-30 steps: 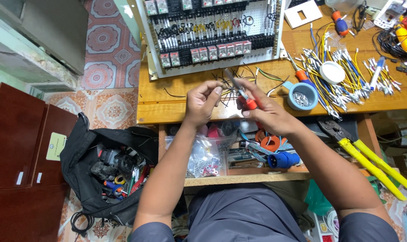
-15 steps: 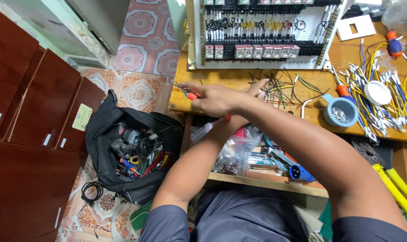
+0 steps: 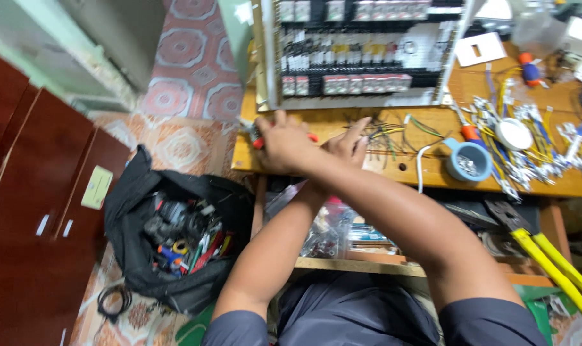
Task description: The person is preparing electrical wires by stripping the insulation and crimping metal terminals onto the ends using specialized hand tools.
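Observation:
My right hand [image 3: 283, 145] reaches across over my left forearm to the left end of the wooden workbench [image 3: 425, 179]. It is closed on a red-handled hand tool [image 3: 259, 142], whose metal tip pokes out at the bench's left edge. My left hand [image 3: 350, 144] lies just right of it, partly under my right arm, with fingers spread on the benchtop beside a scatter of cut wire pieces [image 3: 387, 136]. A grey electrical panel [image 3: 355, 54] with rows of terminals and breakers stands on the bench just beyond both hands.
A blue cup [image 3: 467, 161], a white lid [image 3: 514, 133] and several ferruled wires [image 3: 554, 154] lie at the right. Yellow-handled cutters [image 3: 560, 266] hang at the lower right. An open black tool bag [image 3: 175, 240] sits on the floor beside a dark red cabinet [image 3: 34, 192].
My view has swung left. My right hand carried the red-handled tool leftward across my left arm, from the bench's middle to its left edge. My left hand opened out onto the bench.

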